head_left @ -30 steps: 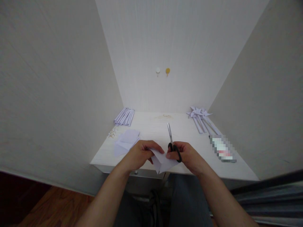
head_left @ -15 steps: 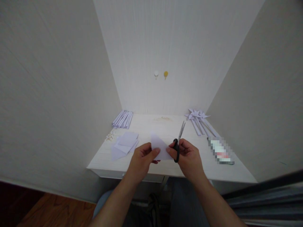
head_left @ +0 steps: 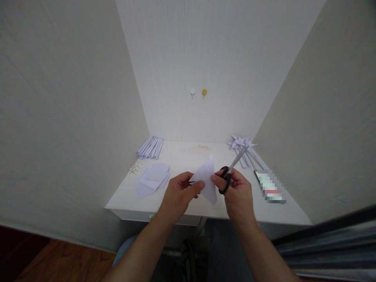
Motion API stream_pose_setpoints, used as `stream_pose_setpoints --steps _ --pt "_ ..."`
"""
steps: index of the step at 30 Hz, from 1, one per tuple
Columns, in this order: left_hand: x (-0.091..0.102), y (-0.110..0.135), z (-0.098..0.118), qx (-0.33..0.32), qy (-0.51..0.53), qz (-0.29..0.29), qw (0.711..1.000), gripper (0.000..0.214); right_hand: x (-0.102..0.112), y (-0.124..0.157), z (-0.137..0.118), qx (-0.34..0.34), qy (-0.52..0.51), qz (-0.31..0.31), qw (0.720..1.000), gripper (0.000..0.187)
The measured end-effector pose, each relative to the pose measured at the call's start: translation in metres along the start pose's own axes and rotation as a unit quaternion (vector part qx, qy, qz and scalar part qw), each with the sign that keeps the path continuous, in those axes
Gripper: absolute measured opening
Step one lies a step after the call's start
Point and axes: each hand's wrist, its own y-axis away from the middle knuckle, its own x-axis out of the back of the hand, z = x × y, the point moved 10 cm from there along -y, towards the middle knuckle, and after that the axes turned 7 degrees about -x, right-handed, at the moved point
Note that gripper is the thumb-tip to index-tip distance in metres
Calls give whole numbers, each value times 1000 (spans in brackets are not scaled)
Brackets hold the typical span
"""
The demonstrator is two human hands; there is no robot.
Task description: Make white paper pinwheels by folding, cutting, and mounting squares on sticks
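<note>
A folded white sheet of paper, roughly triangular, is held up over the front of the desk. My left hand pinches its left side, thumb on top. On the paper's right edge rest the thumb and finger of my right hand. That same hand also carries black-handled scissors, their blades together and pointing up and away to the right. To the left of my left hand lies a loose stack of white paper pieces.
Rolled paper sticks lie in a bundle at the back left, with small bits in front of them. Paper pinwheels on sticks lie at the back right, near a phone. Walls enclose the white desk on three sides.
The paper has turned, its peak now toward the right and a corner pointing down. The scissors have tipped further to the right in my right hand.
</note>
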Motion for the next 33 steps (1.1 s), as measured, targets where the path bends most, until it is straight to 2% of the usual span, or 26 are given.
stream_pose_setpoints --steps 4,9,17,19,21,26,29,33 --pt "4 -2 6 -8 55 44 997 21 -5 2 -3 0 15 -7 1000 26" --pt "-3 -4 8 5 63 21 998 23 -6 4 -8 4 -7 5 1000 26" --pt "2 -9 29 -45 10 5 999 15 -15 6 -11 10 -18 -31 999 28" --pt "11 -10 38 -51 7 23 998 14 -18 7 -12 7 4 -62 998 26" --pt "22 -10 48 -55 15 44 997 16 -24 10 -10 -13 43 -119 992 24" --pt "41 -8 79 -89 40 62 993 21 -41 33 4 -92 166 -280 941 25" --pt "41 -4 94 -103 36 59 992 20 -44 43 6 -105 204 -313 922 23" --pt "36 2 103 -107 6 64 992 21 -47 46 5 -114 197 -315 921 22"
